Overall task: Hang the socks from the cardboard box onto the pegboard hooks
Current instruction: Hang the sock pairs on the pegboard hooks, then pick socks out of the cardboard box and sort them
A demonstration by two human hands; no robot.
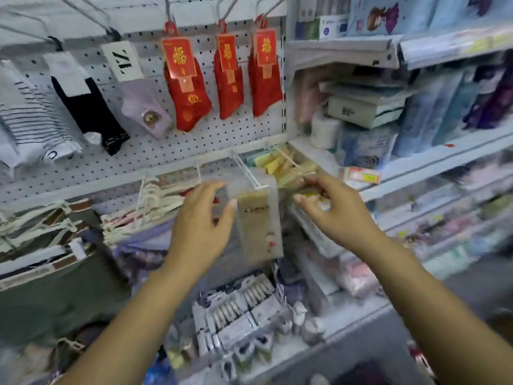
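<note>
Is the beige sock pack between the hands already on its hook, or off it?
On. The beige sock pack hangs from the white hook; the left hand is open beside it, not gripping.

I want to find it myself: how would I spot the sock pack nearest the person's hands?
Start at the white pegboard and drop below the three red socks. On a white hook hangs a clear pack of beige socks, between both hands; its neighbours are pastel.
</note>
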